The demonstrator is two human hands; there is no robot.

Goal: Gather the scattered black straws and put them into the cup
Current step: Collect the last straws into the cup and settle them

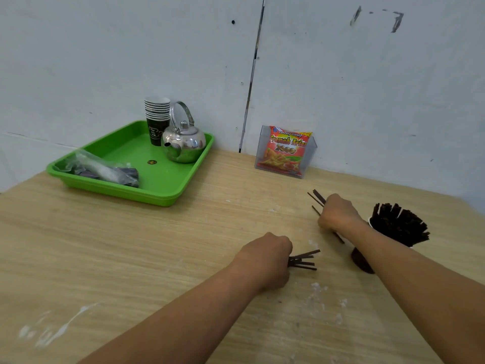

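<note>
My left hand (265, 256) grips a small bundle of black straws (304, 260) low over the wooden table; their ends fan out to the right of my fist. My right hand (338, 214) grips a second bunch of black straws (318, 197), whose ends stick out beyond the knuckles and below the wrist. Just right of that hand stands a dark paper cup (363, 260), packed with several black straws (399, 224) that splay upward. My right forearm hides part of the cup.
A green tray (168, 185) at the back left carries a steel kettle (183, 143), a stack of paper cups (157, 119) and a plastic bag (102, 169). A clear holder with a snack packet (287, 151) stands against the wall. White smears mark the table (157, 245).
</note>
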